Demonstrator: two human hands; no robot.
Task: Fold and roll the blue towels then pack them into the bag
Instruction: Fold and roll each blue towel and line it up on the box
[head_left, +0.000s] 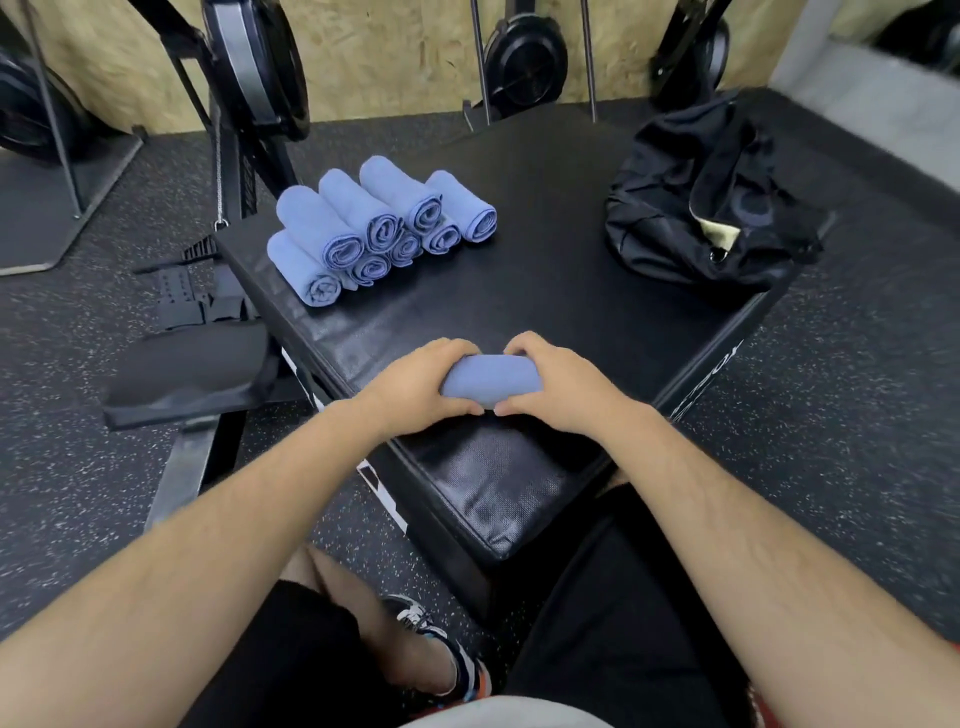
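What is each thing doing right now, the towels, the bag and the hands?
Towel in hands: rolled up, on the black box.
Left hand: grips the towel's left end.
Right hand: grips its right end.
Towel pile: all rolled, stacked in two layers.
Bag: slumped on the box, seems open.

Bare, lightly haired forearms (234, 519) lead to the left hand (421, 387) and right hand (558, 387). Below the hands, black shorts (613, 597) cover both thighs and leave one knee bare. Under the left hand, a black sneaker (457, 660) shows white laces with orange and blue trim. A pale grey shirt hem (498, 714) sits lowest.
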